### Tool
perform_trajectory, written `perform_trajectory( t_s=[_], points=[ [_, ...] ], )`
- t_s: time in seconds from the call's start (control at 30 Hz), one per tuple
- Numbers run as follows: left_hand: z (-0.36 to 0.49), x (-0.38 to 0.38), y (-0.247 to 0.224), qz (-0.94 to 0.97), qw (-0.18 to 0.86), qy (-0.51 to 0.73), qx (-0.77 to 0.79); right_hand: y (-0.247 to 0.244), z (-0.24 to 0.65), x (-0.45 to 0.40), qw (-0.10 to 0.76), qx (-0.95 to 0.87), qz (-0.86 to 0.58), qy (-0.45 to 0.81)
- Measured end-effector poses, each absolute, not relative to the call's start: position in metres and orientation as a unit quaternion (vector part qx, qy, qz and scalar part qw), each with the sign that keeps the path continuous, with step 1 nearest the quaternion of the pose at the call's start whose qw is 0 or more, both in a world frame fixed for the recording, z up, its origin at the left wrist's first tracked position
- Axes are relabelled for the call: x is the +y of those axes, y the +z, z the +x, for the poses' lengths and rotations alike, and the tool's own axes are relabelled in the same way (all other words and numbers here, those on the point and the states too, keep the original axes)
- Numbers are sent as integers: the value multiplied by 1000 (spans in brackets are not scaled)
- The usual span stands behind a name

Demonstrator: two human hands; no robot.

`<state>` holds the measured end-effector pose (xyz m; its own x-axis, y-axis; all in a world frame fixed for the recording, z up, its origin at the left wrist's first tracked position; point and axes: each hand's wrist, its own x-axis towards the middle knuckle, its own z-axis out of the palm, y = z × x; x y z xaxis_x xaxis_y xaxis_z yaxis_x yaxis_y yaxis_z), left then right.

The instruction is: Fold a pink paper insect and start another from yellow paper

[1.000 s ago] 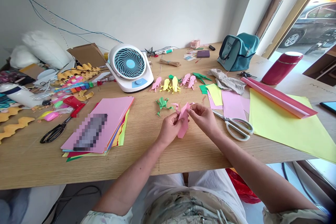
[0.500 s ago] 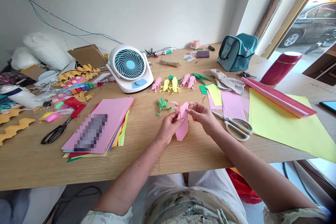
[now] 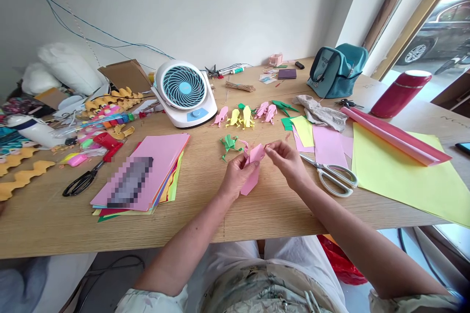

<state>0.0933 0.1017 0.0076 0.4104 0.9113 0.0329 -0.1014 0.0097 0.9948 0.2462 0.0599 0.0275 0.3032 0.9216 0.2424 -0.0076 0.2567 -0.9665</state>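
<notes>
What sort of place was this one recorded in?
Likely a papercraft workspace, perhaps in a street-level room: frog-like paper figures and a stack of coloured paper share a wooden table, and a car is visible outside.

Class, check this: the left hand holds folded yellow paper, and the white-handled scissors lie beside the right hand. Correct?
Not quite: the head view shows the folded paper in the left hand is pink. The white-handled scissors do lie beside the right hand.

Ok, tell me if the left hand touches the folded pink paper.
Touching: the head view shows the left hand pinching the paper, thumb on top.
</notes>
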Motion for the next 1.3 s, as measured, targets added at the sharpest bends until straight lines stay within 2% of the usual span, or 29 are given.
perform_trajectory(
  t_s=[0.1,0.2,0.33,0.47,0.67,1.07,1.3],
  points=[
    [92,103,7,612,573,418,351,32,254,55,666,-512,-511,183],
    [91,100,8,658,506,423,364,37,256,50,599,-628,-494,62],
    [91,95,13,702,424,434,373,38,253,48,517,-734,-439,33],
    [89,93,17,720,377,443,379,33,253,50,475,-780,-407,29],
    [86,96,17,723,424,415,354,32,255,51,468,-789,-397,18],
    [81,98,33,617,639,358,288,33,260,50,478,-779,-406,-7],
    [80,99,31,600,649,347,313,38,273,51,419,-804,-421,-35]
  ],
)
